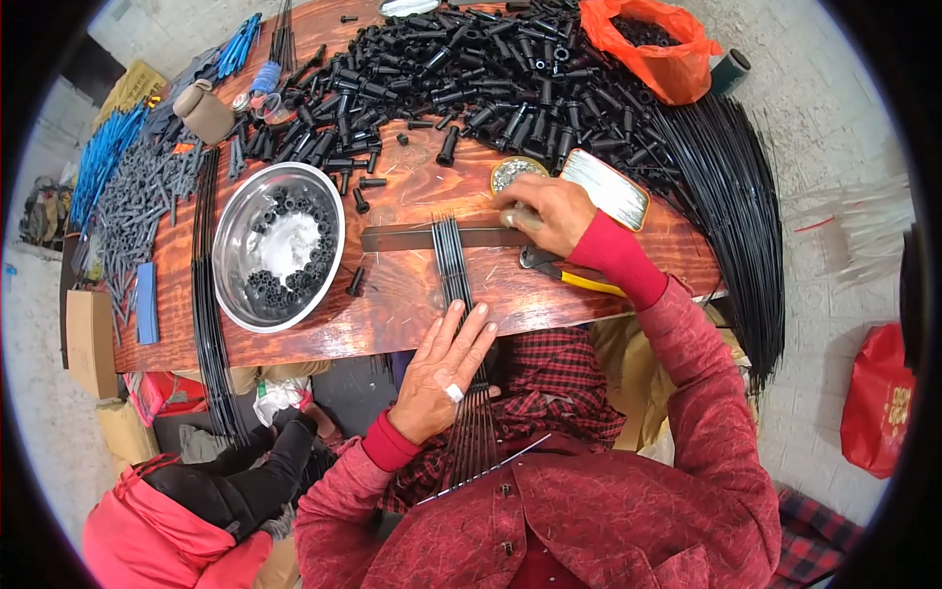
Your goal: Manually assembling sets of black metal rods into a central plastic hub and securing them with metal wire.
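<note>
My left hand (442, 378) lies over a fanned row of thin black rods (449, 260), its fingers stretched along them and a thumb tip showing at their right side. The rods' far ends rest on a flat dark metal bar (397, 239); their near ends spread toward my chest, where a thin pale rod (520, 454) crosses them. My right hand (549, 211) is over the bar's right end, beside a round tin of small metal pieces (517, 175). Its fingers are bent together, and what they hold is hidden. Pliers with yellow handles (589, 283) lie just below that wrist.
Black plastic tubular parts (471, 79) heap across the back, beside an orange bag (657, 59). A metal bowl (334, 211) stands left, a tin of pale pins (643, 211) right. Long black rods (736, 196) overhang the right edge. Another person (167, 520) sits lower left.
</note>
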Motion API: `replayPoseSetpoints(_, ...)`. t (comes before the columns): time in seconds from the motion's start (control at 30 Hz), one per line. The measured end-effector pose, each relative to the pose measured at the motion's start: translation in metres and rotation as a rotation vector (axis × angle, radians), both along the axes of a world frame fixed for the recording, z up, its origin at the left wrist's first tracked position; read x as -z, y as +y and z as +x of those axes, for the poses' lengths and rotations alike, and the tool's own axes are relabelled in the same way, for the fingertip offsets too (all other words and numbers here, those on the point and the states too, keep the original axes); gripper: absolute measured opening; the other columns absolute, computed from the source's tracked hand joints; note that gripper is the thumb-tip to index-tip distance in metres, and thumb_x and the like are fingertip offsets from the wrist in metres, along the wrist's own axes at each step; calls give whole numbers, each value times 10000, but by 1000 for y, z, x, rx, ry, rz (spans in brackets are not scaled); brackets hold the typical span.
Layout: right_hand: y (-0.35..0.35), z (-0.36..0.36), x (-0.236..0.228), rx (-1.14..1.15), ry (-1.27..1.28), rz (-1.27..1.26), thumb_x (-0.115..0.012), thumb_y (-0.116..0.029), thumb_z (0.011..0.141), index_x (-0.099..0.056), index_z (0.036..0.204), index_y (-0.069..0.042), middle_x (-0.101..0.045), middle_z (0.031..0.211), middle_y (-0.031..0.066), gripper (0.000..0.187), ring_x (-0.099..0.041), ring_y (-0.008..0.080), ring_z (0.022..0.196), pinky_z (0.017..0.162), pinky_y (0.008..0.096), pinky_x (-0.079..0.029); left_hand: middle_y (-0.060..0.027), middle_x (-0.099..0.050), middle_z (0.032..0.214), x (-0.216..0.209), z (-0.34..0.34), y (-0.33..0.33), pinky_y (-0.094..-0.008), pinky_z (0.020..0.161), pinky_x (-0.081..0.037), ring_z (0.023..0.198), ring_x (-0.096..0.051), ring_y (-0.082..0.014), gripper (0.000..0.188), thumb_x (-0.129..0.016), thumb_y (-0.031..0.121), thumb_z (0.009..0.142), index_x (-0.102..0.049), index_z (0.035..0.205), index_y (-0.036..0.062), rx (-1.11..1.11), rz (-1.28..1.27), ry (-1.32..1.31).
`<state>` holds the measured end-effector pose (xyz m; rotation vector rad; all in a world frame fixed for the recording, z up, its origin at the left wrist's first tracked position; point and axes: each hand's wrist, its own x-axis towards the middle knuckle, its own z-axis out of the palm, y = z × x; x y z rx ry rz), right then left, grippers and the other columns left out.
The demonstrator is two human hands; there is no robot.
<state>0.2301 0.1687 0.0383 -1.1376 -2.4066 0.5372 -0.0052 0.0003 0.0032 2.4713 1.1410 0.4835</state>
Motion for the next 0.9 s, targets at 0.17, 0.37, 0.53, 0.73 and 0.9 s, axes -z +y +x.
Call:
replayPoseSetpoints(0.17, 2, -10, 10, 5, 1, 60, -661, -158, 862, -646, 1099, -84, -644, 1032, 122, 248, -633, 332, 947, 797, 407, -517, -134, -345, 1546, -1, 1, -1, -460, 1151, -274, 1445, -276, -360, 715, -634, 411, 856, -439, 1445, 56, -5, -34, -2)
replayPoseSetpoints(0.37, 7, -30, 7, -79, -21, 16, -636, -135, 876, -627, 1174, -105, -613, 1142, 105, 300, -628, 319, 1004, 819, 408, -525, -129, -335, 1552, 0, -1, -1, -461, 1151, -274, 1447, -270, -360, 721, -635, 417, 855, -436, 1448, 60, -7, -49, 5)
replayPoseSetpoints(0.53, 11, -45, 10, -146, 16, 71, -611, -153, 900, -596, 1249, -131, -583, 1233, 77, 350, -630, 309, 1023, 819, 406, -531, -133, -332, 1553, 1, 0, 0, -462, 1148, -276, 1446, -270, -363, 720, -640, 414, 858, -432, 1447, 56, 3, -49, -8)
replayPoseSetpoints(0.73, 21, -57, 18, -175, -56, 27, -581, -172, 913, -646, 1166, -122, -614, 1172, 78, 266, -637, 309, 997, 809, 412, -526, -138, -317, 1559, 7, -2, -1, -505, 1151, -252, 1454, -241, -377, 731, -641, 448, 861, -436, 1447, 63, 4, -48, -19)
replayPoseSetpoints(0.9, 40, -61, 24, -152, -6, -88, -562, -213, 900, -699, 1020, -111, -651, 945, 116, 210, -636, 321, 952, 765, 450, -491, -131, -310, 1563, 4, -3, 0, -496, 1154, -246, 1458, -231, -370, 722, -618, 453, 877, -425, 1454, 64, 10, -61, -21)
